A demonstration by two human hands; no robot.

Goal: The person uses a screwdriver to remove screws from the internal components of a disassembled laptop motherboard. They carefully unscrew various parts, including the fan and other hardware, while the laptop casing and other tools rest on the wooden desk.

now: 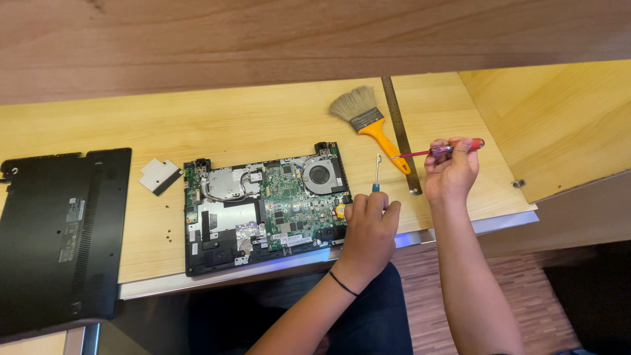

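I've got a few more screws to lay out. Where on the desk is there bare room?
Bare wood lies behind the open laptop toward the back wall, and between the black cover and laptop, apart from a few loose screws. The right is crowded: brush, ruler, both hands.

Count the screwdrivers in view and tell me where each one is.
2. A blue-handled screwdriver stands upright in the left hand, beside the opened laptop. A red-handled screwdriver lies sideways in the right hand, near the paintbrush. None other shows.

Both forearms are bare, with no sleeves. A thin black band circles the wrist of the left hand (369, 227); the right hand (450, 174) wears nothing. Dark blue trousers cover the lap at six o'clock.
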